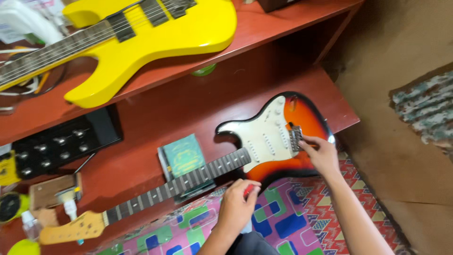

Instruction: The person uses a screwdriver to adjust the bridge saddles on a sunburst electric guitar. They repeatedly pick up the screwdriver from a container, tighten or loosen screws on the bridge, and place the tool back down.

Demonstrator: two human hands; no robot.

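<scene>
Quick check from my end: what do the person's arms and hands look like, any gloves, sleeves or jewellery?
Both are bare: the left hand and right hand have no gloves, rings or watch showing. Both forearms are uncovered up to the frame edge, so no sleeves are in view. No markings visible.

A yellow guitar [155, 33] lies above a black pedalboard [61, 144] and green booklet [183, 155]

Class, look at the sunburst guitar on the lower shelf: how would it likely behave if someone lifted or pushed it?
The sunburst guitar looks solid-bodied, so probably stiff and fairly heavy. Its long neck reaches the headstock, so lifting one end may tilt it. Lying flat on the red shelf, it would likely slide, not roll.
</scene>
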